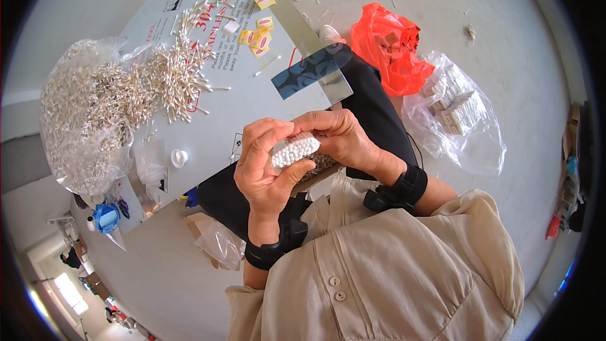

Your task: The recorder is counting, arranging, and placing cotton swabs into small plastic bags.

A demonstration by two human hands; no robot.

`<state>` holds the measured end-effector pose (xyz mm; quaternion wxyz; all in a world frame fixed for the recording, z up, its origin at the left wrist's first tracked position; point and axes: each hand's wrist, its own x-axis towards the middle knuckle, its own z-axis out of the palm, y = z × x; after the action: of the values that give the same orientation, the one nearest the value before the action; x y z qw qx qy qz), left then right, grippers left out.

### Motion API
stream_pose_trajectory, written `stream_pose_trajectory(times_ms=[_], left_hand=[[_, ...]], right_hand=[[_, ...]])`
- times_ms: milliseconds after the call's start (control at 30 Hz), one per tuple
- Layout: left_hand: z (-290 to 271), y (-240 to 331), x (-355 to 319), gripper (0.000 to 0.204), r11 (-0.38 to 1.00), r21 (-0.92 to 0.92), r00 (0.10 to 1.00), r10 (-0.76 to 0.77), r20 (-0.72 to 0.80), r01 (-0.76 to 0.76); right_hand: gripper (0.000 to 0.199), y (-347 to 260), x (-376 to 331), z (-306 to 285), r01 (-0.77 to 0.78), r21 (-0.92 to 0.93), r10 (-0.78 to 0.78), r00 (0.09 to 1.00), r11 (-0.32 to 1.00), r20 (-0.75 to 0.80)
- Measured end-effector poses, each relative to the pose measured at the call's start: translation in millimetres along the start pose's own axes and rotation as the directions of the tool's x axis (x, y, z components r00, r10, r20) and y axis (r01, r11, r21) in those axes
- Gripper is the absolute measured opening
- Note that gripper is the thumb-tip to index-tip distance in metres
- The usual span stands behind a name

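My left hand (260,165) is wrapped round a tight bundle of cotton swabs (295,151), with the thumb below it. The white cotton tips face me. My right hand (346,137) grips the same bundle at its right end, fingers bent over the top. Whether a clear wrapper surrounds the bundle is hard to see. Beyond my hands, a heap of loose cotton swabs (173,79) spills over the metal-topped table (237,104) from a large clear plastic bag (85,120).
Several small yellow boxes (260,41) lie on the far part of the table. A small white round lid (179,158) sits near its left side. On the floor to the right are a red plastic bag (391,50) and a clear bag of packed white bundles (459,110).
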<state>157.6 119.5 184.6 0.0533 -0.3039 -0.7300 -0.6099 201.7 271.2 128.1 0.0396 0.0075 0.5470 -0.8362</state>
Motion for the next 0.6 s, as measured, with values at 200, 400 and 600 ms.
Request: stream_pose_trajectory(times_ms=[200, 400, 600], left_hand=[[-6, -12, -3, 0.034, 0.984, 0.097, 0.985, 0.143, 0.099, -0.152], [-4, -10, -1, 0.033, 0.991, 0.045, 0.984, 0.123, 0.126, -0.13], [-1, -8, 3, 0.037, 0.985, 0.112, 0.978, 0.111, 0.179, -0.132]], right_hand=[[0.023, -1, 0, 2, 0.041, -0.059, -0.04, 0.999, 0.997, 0.012], [0.023, 3, -2, 1, 0.036, -0.06, -0.035, 0.999, 0.998, 0.01], [0.022, -4, -3, 2, 0.046, -0.13, -0.046, 0.999, 0.99, 0.005]])
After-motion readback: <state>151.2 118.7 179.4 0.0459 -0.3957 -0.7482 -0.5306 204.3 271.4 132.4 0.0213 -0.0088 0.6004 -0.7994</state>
